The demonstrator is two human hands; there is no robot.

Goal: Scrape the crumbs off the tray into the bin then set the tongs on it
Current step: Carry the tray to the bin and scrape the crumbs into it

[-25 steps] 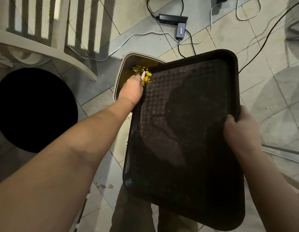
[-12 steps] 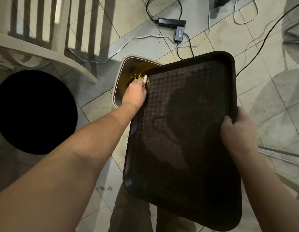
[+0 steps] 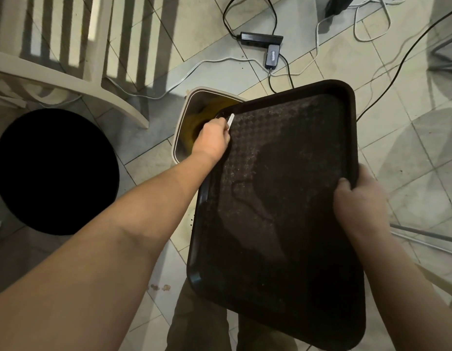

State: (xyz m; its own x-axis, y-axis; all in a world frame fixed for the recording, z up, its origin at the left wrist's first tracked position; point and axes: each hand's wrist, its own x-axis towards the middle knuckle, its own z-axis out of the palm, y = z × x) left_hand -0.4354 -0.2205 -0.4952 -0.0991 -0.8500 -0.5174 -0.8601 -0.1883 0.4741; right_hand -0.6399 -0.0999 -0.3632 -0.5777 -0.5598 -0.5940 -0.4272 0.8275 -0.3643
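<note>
Scraper at the tray's far left corner, over the bin — spills are the worry now.

My left hand (image 3: 212,141) is curled round a small white scraper (image 3: 230,120), its blade on the far left corner of the dark tray (image 3: 290,198), right where that corner overhangs the open bin (image 3: 187,115). My right hand (image 3: 359,198) grips the tray's right edge, thumb over the rim, fingers hidden beneath. I see no loose crumbs on the tray, only a dusty film; yellow waste shows in the bin. Only that one corner sits above the bin, so if my one-sided grip lets the tray tilt or swing away, any leftover grit would slide onto the tiled floor (image 3: 410,148). Pressing hard with the scraper could also push the tray down against the bin's rim. The tongs are not in view.
</note>
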